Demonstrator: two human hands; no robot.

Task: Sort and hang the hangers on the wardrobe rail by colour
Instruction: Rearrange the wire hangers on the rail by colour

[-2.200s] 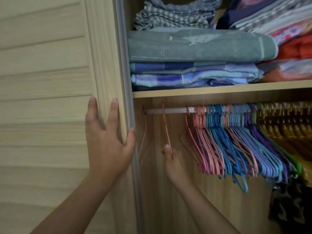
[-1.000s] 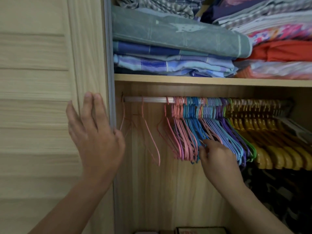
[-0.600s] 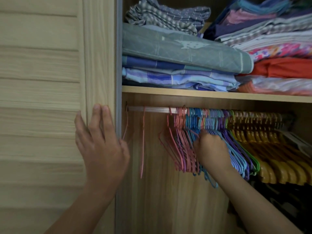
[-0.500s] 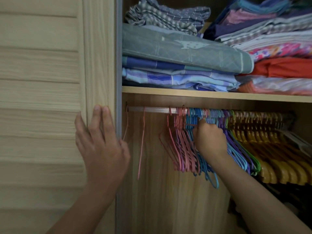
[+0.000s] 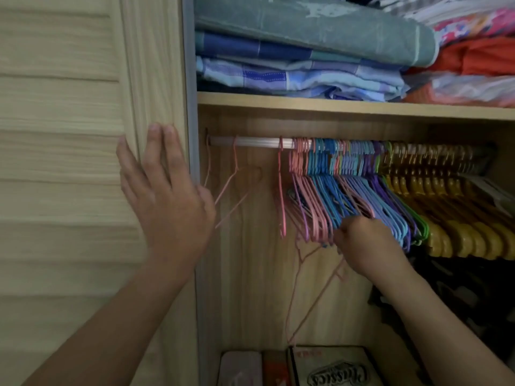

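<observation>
Wardrobe interior: beside the silver metal rail [image 5: 250, 141], a right hand [image 5: 365, 243] grips a thin pink wire hanger [image 5: 312, 299]; left hand [image 5: 164, 196] rests flat, open, on the door. Mixed pink-blue hangers [image 5: 328, 190] remain unsorted.

Slatted light-wood wardrobe door [image 5: 61, 162], left of the opening. Wooden shelf [image 5: 348, 107] bearing folded textiles: grey-green towel [image 5: 306, 26] uppermost, blue checked cloths [image 5: 278, 76] beneath, orange fabric [image 5: 479, 59] at right. Wardrobe floor: a pale tin [image 5: 241, 369] beside a dark box with printed lettering [image 5: 334, 369].
</observation>
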